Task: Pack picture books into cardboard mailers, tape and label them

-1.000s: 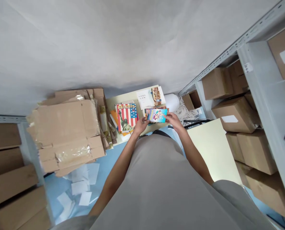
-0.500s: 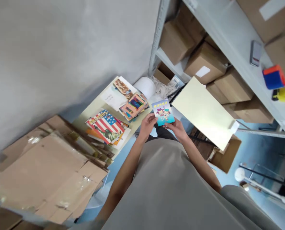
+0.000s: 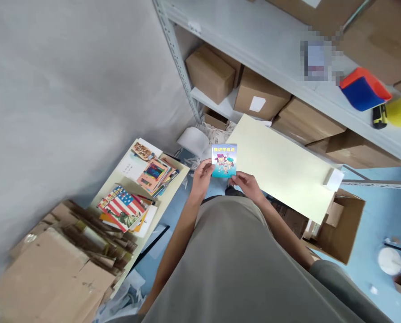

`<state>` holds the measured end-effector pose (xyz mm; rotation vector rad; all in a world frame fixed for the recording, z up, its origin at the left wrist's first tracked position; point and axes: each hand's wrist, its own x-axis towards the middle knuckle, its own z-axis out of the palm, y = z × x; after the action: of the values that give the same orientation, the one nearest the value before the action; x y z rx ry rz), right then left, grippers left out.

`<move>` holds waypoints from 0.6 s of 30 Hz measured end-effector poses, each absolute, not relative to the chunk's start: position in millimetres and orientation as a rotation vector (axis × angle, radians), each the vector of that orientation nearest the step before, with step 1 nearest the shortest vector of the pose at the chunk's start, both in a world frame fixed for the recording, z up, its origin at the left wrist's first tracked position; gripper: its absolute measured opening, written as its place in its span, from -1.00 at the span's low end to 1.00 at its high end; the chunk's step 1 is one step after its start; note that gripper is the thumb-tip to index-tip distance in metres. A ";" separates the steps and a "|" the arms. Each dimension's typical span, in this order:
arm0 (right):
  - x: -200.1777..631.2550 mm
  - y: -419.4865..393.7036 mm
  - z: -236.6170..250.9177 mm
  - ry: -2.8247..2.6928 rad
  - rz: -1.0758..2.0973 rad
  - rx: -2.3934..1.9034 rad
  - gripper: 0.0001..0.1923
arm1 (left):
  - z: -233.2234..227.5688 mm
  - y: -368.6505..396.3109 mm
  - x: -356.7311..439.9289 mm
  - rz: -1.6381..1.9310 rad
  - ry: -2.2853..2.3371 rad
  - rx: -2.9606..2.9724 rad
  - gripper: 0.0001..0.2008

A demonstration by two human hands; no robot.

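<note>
A small blue and purple picture book (image 3: 224, 160) with cartoon children and yellow lettering faces up in front of my body. My left hand (image 3: 203, 176) pinches its left edge, and my right hand (image 3: 246, 183) grips the lower right corner. Beyond the book and to its right lies a pale yellow tabletop (image 3: 281, 166). Off to the left, a second pale table (image 3: 168, 190) carries a pile of books, the top one a flag-covered book (image 3: 122, 207). Behind that pile lies a stack of picture cards or booklets (image 3: 155, 174).
Flattened cardboard (image 3: 52, 278) is piled at the lower left. Metal shelving (image 3: 234, 33) with cardboard boxes (image 3: 261, 96) runs across the back right. An open carton (image 3: 346, 229) stands on the blue floor, right. A white roll (image 3: 194, 142) is near the wall corner.
My view has turned right, so the left table and its books shift left and down. The book, still in both hands, is now straighter and over the right tabletop's edge.
</note>
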<state>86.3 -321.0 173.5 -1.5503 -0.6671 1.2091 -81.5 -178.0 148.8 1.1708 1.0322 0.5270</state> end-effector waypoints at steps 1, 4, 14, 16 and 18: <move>102.4 -325.3 171.4 -0.667 1.185 -1.556 -0.43 | 148.8 -179.5 -62.9 0.523 1.015 1.169 -0.58; 146.7 -340.3 164.5 -0.636 1.128 -1.597 -0.46 | 148.1 -186.9 -12.3 0.499 0.974 1.159 -0.54; 209.1 -354.5 185.5 -0.818 0.641 -1.897 -0.61 | 161.1 -225.5 78.8 0.565 0.951 1.327 -0.49; 209.9 -349.1 192.0 -0.748 0.728 -1.859 -0.57 | 167.7 -233.9 88.8 0.572 0.920 1.375 -0.51; 211.2 -345.5 196.7 -0.665 0.779 -1.827 -0.51 | 175.2 -242.2 96.9 0.596 0.887 1.434 -0.57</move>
<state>211.2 -345.5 196.7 -1.8266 -0.6648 0.7789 96.9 -242.2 175.2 1.4343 0.8867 0.5957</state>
